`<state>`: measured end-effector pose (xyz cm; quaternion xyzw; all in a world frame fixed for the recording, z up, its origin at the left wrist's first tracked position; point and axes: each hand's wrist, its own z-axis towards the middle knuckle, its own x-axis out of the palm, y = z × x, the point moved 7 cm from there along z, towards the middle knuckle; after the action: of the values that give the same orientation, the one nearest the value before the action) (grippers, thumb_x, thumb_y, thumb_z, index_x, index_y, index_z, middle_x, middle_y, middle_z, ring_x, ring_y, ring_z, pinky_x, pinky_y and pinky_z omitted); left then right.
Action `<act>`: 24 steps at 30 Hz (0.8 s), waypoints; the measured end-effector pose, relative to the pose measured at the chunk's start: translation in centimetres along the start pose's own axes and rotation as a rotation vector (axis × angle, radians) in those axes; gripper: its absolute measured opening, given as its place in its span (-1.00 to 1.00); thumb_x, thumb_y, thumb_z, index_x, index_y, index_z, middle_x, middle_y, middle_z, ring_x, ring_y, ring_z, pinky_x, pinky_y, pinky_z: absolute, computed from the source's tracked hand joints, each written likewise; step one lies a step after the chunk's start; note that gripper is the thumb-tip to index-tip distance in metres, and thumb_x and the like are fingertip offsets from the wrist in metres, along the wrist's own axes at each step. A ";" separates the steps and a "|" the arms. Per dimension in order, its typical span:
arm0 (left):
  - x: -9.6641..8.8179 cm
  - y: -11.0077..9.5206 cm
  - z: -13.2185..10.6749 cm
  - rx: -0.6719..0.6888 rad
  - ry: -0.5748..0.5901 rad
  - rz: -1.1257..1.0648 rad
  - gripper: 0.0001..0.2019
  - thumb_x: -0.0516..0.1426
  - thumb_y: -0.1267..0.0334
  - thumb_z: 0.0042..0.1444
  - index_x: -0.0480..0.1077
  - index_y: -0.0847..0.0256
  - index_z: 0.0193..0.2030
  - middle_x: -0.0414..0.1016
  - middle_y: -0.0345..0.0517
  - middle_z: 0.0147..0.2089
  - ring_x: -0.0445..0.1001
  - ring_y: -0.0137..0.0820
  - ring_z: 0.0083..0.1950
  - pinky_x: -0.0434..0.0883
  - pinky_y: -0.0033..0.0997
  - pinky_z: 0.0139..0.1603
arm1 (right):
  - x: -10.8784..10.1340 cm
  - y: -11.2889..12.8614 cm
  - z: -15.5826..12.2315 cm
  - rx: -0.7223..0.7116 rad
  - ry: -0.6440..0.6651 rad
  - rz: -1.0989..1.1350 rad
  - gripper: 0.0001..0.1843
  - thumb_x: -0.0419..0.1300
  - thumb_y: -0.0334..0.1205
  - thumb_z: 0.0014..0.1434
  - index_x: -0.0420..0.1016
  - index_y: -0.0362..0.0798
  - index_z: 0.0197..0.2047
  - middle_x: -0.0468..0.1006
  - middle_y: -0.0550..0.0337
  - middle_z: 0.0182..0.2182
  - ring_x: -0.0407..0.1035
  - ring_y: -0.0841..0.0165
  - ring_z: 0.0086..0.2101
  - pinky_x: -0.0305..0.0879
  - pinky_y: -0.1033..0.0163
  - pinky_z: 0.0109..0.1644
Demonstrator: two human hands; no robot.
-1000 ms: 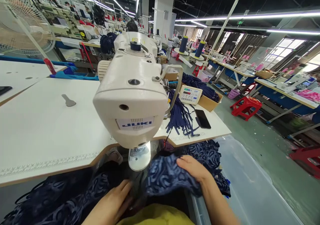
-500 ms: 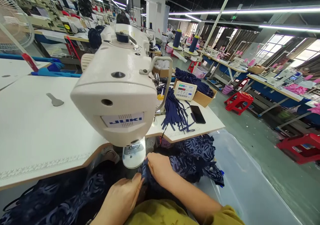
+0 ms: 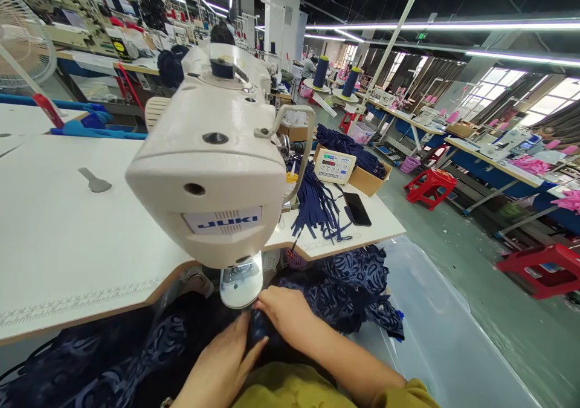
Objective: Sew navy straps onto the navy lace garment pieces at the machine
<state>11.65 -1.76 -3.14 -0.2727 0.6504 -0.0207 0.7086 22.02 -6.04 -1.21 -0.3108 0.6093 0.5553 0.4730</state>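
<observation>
A white JUKI sewing machine [image 3: 212, 178] stands in front of me, its lit lower end [image 3: 241, 284] just ahead of my hands. My left hand [image 3: 222, 359] has dark navy fabric [image 3: 257, 329] between its thumb and fingers. On the other side, my right hand [image 3: 287, 312] grips the same fabric with bent fingers, close to the lit end. Navy patterned garment pieces [image 3: 348, 281] bunch up to the right, and more patterned fabric [image 3: 104, 353] spreads below the table at the left. The fingertips are partly hidden by cloth.
On the white table [image 3: 81, 239] lies a flat grey metal piece [image 3: 95, 181]. Right of the machine are navy straps [image 3: 312, 202], a control panel [image 3: 334, 167], a phone [image 3: 357, 208] and a cardboard box [image 3: 369, 181]. A clear plastic bin [image 3: 444, 323] stands beside me; red stools [image 3: 430, 187] are farther off.
My left hand has shifted slightly, its thumb now spread from its fingers across the fabric. My right hand has moved a little left and down with the cloth.
</observation>
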 end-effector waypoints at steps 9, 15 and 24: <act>-8.3 0.2 0.4 0.024 -0.065 -0.506 -0.66 0.03 -0.07 0.21 0.43 0.15 -0.19 0.53 -0.24 -0.29 0.49 -0.44 -0.31 0.43 -0.56 -0.31 | -8.7 4.5 -0.4 -0.331 0.058 0.270 -0.74 0.02 -0.14 0.34 0.42 0.10 0.03 0.55 0.32 -0.33 0.41 0.45 -0.37 0.17 0.43 -0.31; -12.2 -0.7 -0.4 0.181 -0.623 0.137 -0.71 0.05 0.27 0.25 0.34 0.07 0.11 0.47 -0.10 0.05 0.38 -0.32 0.11 0.23 -0.28 0.18 | -7.9 2.2 1.3 -0.117 -0.163 0.181 -0.68 -0.03 -0.11 0.36 0.52 0.09 -0.01 0.57 0.15 -0.34 0.45 0.33 -0.29 0.30 0.31 -0.21; -10.4 -2.6 -0.3 0.277 -0.466 0.233 -0.57 -0.14 0.42 0.30 0.24 0.01 0.24 0.45 -0.21 0.15 0.30 -0.41 0.22 0.00 -0.27 0.25 | -5.7 0.5 0.2 0.060 -0.223 0.543 -0.61 0.00 -0.11 0.33 0.41 0.11 0.16 0.60 0.17 -0.10 0.52 0.25 -0.19 0.38 0.21 -0.06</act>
<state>10.68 -0.12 7.38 -0.0941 0.4881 0.0356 0.8670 23.70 -6.58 4.24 -0.0591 0.6306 0.6741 0.3801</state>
